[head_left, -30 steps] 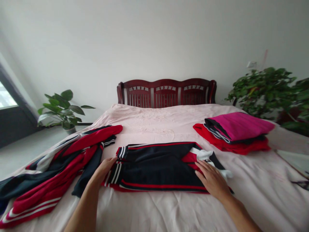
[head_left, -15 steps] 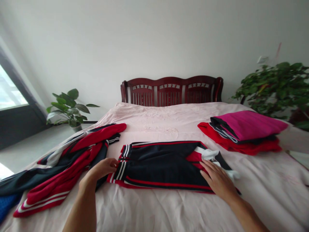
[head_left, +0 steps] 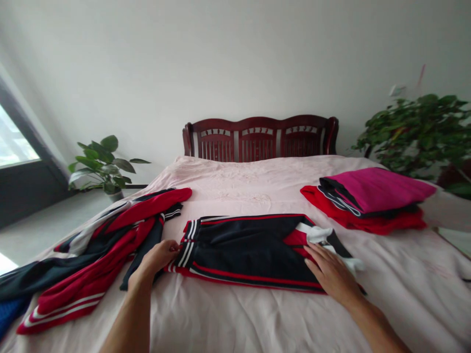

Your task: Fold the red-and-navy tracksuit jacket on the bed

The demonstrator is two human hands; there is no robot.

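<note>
A navy track jacket [head_left: 250,250] with red and white trim lies flat and folded on the bed, its two white-striped cuffs [head_left: 188,254] side by side at the left end. My left hand [head_left: 162,256] is closed at these cuffs, thumb and fingers pinching the fabric edge. At the jacket's other end, my right hand [head_left: 333,272] rests with fingers spread over the red lining and the bunched white and grey part [head_left: 322,234]. The underside of the jacket is hidden, apart from a red strip along its near edge.
Loosely heaped red, navy and white clothes [head_left: 99,260] lie on the left of the pink bedsheet [head_left: 235,323]. A folded stack [head_left: 375,193], magenta on top, sits to the right. Beyond are a dark wooden headboard [head_left: 259,139] and potted plants [head_left: 99,162] on both sides.
My left hand has shifted slightly, and the cuffs under it now lie closer together and straighter. My right hand stays where it was. The view has moved a little.
</note>
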